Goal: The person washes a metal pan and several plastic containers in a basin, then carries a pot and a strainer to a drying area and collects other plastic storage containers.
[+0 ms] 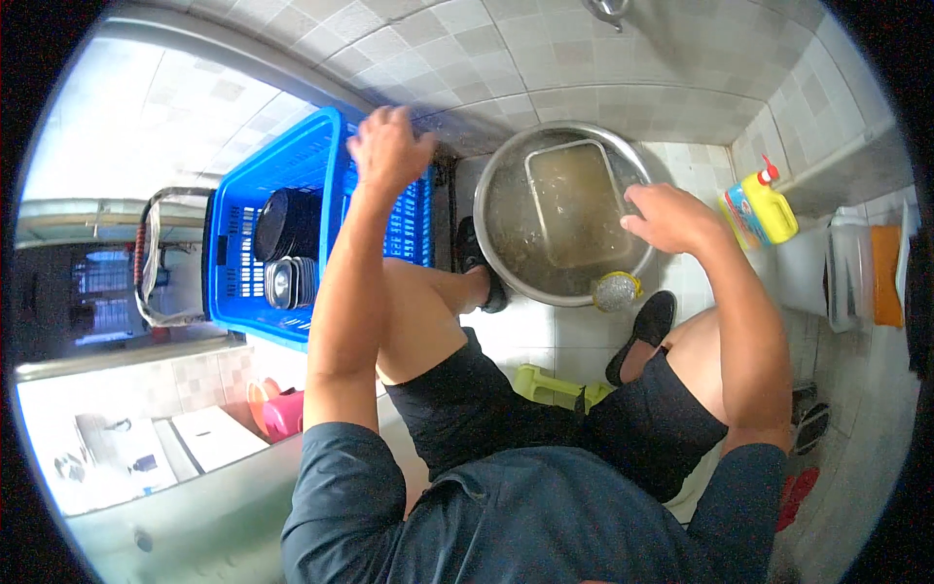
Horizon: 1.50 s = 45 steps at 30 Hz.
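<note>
A wide metal basin (502, 263) of cloudy water stands on the floor before me. In it lies a rectangular, light-rimmed tray (582, 209), partly under the water. My right hand (673, 216) is over the basin's right rim, thumb and fingers apart, close to the tray's edge; whether it touches the tray I cannot tell. My left hand (389, 151) is raised by the upper right edge of a blue plastic basket (229, 316), slightly blurred, its fingers spread with nothing visible in them. Inside the basket are black dishes (287, 224) and a stack of small metal containers (290, 282).
A silver scrubber (615, 292) with a yellow band rests at the basin's near rim. A yellow jug (769, 209) with a red top stands at right. A green stool (545, 382) is between my legs. A tap (608, 10) juts from the tiled wall.
</note>
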Available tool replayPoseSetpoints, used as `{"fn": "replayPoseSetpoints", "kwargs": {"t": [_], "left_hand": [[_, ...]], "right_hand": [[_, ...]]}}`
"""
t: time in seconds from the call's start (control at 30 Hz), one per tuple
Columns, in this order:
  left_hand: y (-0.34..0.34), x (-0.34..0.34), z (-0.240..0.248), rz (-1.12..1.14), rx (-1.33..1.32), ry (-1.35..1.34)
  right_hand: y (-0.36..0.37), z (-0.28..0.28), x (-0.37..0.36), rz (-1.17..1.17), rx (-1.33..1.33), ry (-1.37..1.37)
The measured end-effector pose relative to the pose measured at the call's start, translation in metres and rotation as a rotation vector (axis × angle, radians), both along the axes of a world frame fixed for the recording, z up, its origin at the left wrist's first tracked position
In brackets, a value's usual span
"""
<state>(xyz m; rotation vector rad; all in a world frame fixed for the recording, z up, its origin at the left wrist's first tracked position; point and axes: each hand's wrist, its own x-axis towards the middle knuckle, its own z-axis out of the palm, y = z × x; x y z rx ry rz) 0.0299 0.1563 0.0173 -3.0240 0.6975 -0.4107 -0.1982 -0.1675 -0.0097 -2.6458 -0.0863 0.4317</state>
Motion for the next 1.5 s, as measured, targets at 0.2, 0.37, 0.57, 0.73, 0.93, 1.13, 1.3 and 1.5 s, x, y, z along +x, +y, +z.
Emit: {"fn": "replayPoseSetpoints", "kwargs": {"t": [0.2, 0.37, 0.57, 0.73, 0.93, 1.13, 1.3, 1.5], "left_hand": [[0.098, 0.001, -0.007, 0.521, 0.136, -0.271], [0.097, 0.008, -0.015, 0.441, -0.013, -0.174], [0.103, 0.010, -0.020, 0.441, -0.077, -0.135], [0.109, 0.012, -0.024, 0.474, -0.093, -0.085], [0.131, 0.026, -0.026, 0.569, -0.109, -0.043], [0.153, 0.047, -0.039, 0.583, -0.095, -0.050], [0.173, 0.070, -0.039, 0.577, -0.082, -0.003], [0.205, 0.101, -0.045, 0.646, -0.055, 0.014]], "right_hand": [[0.012, 0.004, 0.012, 0.054, -0.029, 0.087], [0.016, -0.007, 0.010, 0.098, -0.042, 0.050], [0.025, -0.016, 0.025, 0.083, 0.010, 0.101], [0.033, -0.013, 0.041, 0.086, 0.003, 0.160], [0.033, -0.035, 0.044, 0.159, -0.014, 0.089], [0.024, -0.055, 0.047, 0.163, -0.020, 0.132], [0.022, -0.054, 0.048, 0.115, -0.032, 0.253], [0.018, -0.055, 0.056, 0.082, -0.070, 0.331]]}}
